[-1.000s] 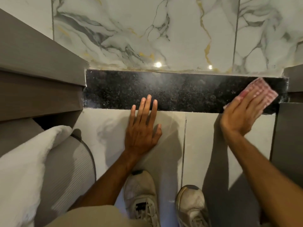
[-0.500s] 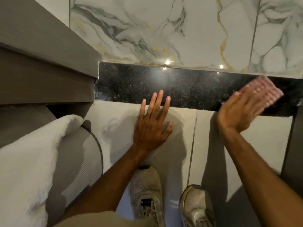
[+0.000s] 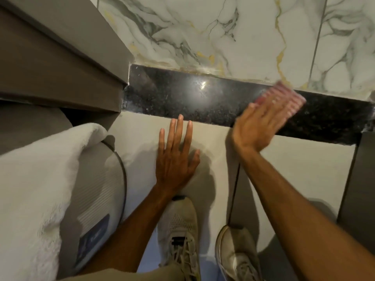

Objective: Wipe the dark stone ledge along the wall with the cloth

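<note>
Pink checked cloth [image 3: 284,99] lies flat under the fingers of the right hand [image 3: 261,124], pressed onto the dark stone ledge [image 3: 182,100]; the hand is blurred, so its hold is hard to tell beyond flat fingers. The left hand [image 3: 176,159] is spread open on the pale tile below the ledge, empty. Above both runs the marble wall [image 3: 223,37]. Below the wrists stand two pale shoes [image 3: 180,230].

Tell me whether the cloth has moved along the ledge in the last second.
Yes. The cloth under the right hand has slid left along the dark stone ledge, away from the ledge's right end and nearer the resting left hand.
</note>
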